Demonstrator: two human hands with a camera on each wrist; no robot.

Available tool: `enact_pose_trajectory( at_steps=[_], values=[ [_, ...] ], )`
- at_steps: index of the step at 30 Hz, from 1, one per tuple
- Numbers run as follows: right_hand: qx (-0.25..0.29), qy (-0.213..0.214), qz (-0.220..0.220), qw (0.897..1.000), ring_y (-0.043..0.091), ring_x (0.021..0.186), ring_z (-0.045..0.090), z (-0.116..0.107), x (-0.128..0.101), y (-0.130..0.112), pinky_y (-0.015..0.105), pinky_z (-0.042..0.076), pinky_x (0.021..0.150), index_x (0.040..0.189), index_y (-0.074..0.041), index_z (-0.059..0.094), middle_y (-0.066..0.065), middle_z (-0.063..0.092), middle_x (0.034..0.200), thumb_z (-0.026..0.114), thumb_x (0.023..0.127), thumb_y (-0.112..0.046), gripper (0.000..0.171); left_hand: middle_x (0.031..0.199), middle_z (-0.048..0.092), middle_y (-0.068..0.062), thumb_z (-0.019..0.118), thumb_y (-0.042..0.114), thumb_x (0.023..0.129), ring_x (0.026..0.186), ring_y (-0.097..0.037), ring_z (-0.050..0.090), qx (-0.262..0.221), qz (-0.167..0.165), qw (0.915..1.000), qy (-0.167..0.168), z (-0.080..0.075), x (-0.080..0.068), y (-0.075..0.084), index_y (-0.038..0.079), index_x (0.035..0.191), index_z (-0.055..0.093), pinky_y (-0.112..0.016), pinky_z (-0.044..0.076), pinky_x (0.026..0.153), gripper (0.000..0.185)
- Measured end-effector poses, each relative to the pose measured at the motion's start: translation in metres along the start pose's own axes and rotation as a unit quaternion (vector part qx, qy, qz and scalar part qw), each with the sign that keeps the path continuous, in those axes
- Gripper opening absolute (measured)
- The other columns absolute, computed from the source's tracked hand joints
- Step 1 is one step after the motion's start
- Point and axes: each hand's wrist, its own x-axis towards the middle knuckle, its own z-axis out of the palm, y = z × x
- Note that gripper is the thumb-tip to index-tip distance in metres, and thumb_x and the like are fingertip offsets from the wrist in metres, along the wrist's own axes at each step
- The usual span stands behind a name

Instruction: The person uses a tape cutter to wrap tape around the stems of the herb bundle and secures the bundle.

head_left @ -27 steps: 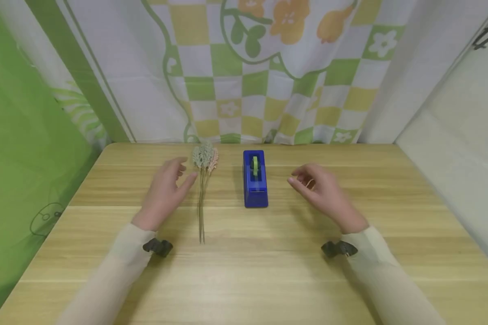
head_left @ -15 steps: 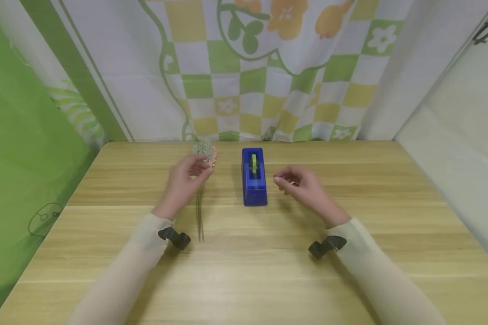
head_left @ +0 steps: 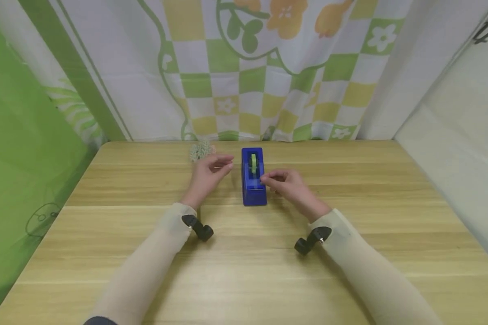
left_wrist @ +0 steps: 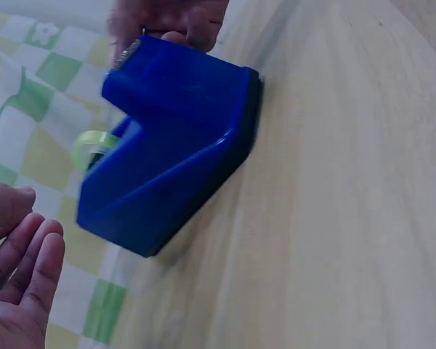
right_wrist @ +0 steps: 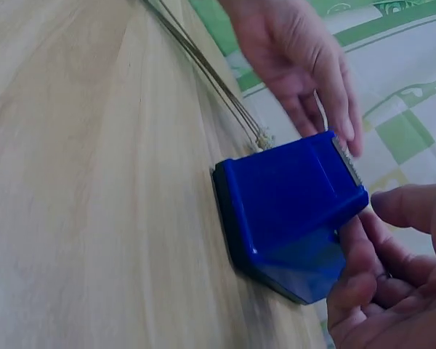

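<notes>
A blue tape dispenser stands upright on the table, its yellow-green tape roll seated in the top. At its right side is my right hand, thumb and forefinger close to the front upper edge. The right wrist view has the thumb right by the end of the toothed cutter, with the other fingers loosely bent beside the body. My left hand hovers left of the dispenser, apart from it, fingers relaxed and holding nothing. Beneath this hand lie dried flowers, their stems mostly hidden in the head view.
The wooden table backs onto a checked curtain. A green cloth hangs on the left and a white sheet on the right. Each wrist carries a small black camera.
Both hands have moved inward toward the dispenser. The left passed over the flowers from their left side, and the right came in from the right to the dispenser's edge. The dispenser stays put.
</notes>
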Motion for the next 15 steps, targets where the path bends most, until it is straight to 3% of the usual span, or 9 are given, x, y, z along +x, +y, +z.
enact_pose_trajectory(
  at_steps=[4,15],
  values=[
    [-0.001,0.008,0.010,1.000,0.011,0.080,0.055,0.004,-0.001,-0.005,0.021,0.045,0.068,0.119,0.004,0.070,-0.010,0.069,0.087,0.069,0.101,-0.019,0.029,0.120,0.074,-0.024,0.073,0.009,0.098,0.111,-0.036,0.072,0.002,-0.005,1.0000,-0.003,0.014,0.004,-0.002,-0.004,0.124,0.072,-0.041,0.060,0.099,0.029],
    [-0.048,0.030,0.022,0.998,0.017,0.097,0.062,0.015,-0.003,-0.018,0.026,0.050,0.082,0.120,0.004,0.073,0.019,0.075,0.120,0.070,0.100,-0.022,0.032,0.122,0.073,-0.018,0.074,0.013,0.098,0.112,-0.031,0.071,0.014,-0.011,0.9998,-0.010,0.034,0.005,-0.003,0.003,0.126,0.073,-0.041,0.059,0.101,0.029]
  ],
)
